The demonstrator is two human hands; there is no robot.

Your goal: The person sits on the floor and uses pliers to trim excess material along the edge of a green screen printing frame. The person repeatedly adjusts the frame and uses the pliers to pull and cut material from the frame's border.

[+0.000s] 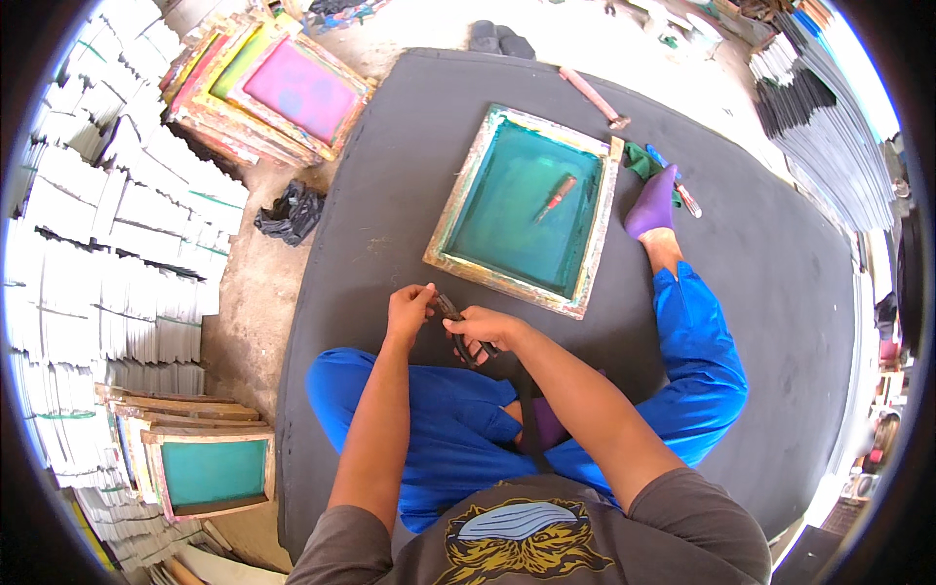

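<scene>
My right hand (485,329) is wrapped round the dark handles of a pair of pliers (449,309), whose jaws point up and left. Close by the jaws, my left hand (407,312) is closed in a pinch; whatever it holds is too small to make out. Beyond both hands a wooden screen printing frame (519,285) lies flat, paint-stained, with teal mesh (507,210). On the mesh rests a screwdriver (556,198) with a reddish handle. Neither hand touches the frame.
I sit on a dark padded surface (380,214). A hammer (591,95) lies at its far edge. Beside my purple-socked foot (651,205) are a green cloth (639,161) and a small tool (689,200). More frames (302,88) and paper stacks (73,292) stand left.
</scene>
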